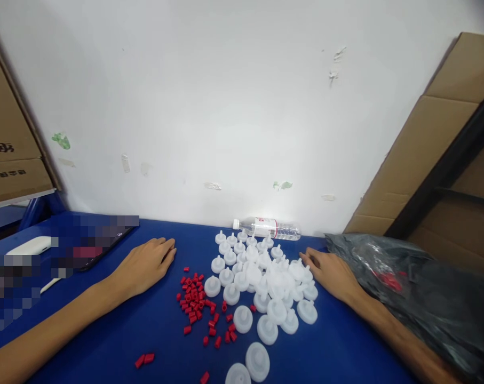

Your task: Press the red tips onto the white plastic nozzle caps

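My left hand (145,265) lies flat, palm down, on the blue table (145,330), fingers stretched out and holding nothing, left of a heap of small red caps (196,301). My right hand (330,272) also rests palm down with fingers extended, its fingertips touching the right edge of a pile of white plastic discs with stubs (261,282). Neither hand grips anything.
A clear water bottle (268,228) lies on its side against the white wall. A dark plastic bag (418,288) holding red pieces sits at the right. Cardboard boxes (437,154) lean at right and another stands at far left. A phone (101,245) and a white object (29,246) lie at left.
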A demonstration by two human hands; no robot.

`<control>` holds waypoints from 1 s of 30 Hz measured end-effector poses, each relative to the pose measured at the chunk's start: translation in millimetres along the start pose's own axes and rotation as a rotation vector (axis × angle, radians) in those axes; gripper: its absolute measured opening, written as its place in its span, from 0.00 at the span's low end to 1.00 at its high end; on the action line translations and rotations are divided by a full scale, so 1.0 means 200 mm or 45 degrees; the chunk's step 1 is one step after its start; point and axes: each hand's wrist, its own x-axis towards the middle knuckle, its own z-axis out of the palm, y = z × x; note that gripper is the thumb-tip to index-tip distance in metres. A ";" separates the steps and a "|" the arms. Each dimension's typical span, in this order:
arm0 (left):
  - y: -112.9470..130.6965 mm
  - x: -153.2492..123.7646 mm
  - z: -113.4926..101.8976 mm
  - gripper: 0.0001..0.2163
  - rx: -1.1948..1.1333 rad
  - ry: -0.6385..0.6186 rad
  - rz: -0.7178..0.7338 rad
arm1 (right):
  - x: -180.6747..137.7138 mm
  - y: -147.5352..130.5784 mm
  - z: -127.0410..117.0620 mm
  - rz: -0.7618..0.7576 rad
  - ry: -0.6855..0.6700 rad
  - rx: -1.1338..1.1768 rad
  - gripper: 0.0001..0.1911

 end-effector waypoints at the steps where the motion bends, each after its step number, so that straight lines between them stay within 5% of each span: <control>1: 0.00 0.00 0.00 0.13 -0.001 -0.001 0.001 | 0.00 0.00 0.00 -0.001 -0.002 -0.002 0.17; 30: 0.00 0.00 0.00 0.13 0.001 0.001 -0.001 | 0.01 0.00 -0.01 -0.009 -0.023 -0.044 0.16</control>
